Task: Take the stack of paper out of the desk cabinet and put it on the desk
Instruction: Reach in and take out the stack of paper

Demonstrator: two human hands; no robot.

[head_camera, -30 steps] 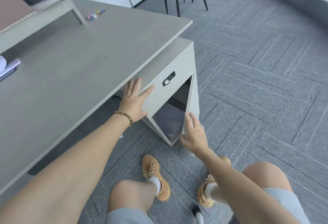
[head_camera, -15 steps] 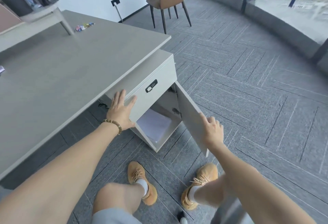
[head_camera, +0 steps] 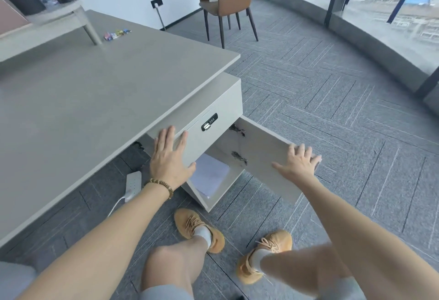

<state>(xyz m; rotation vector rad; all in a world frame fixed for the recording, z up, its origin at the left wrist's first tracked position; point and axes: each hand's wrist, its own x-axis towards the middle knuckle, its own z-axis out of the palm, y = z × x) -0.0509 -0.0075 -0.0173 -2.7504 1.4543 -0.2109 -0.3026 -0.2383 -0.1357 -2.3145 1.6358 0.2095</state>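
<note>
A white stack of paper (head_camera: 210,175) lies flat on the floor of the open desk cabinet (head_camera: 223,102), under the grey desk (head_camera: 95,109). The cabinet door (head_camera: 263,150) stands swung wide to the right. My right hand (head_camera: 297,163) rests on the door's outer edge, fingers hooked over it. My left hand (head_camera: 169,159) lies flat with spread fingers against the drawer front above the opening, beside the black combination lock (head_camera: 209,121). My left hand hides part of the paper's left side.
A white power strip (head_camera: 133,184) with its cable lies on the carpet under the desk. Small coloured clips (head_camera: 116,34) sit at the desk's far side near a raised shelf (head_camera: 47,21). A brown chair (head_camera: 228,2) stands beyond. My feet (head_camera: 199,230) are below the cabinet.
My right hand has swung the cabinet door from nearly shut to wide open, revealing the paper inside. My left hand stayed on the drawer front.
</note>
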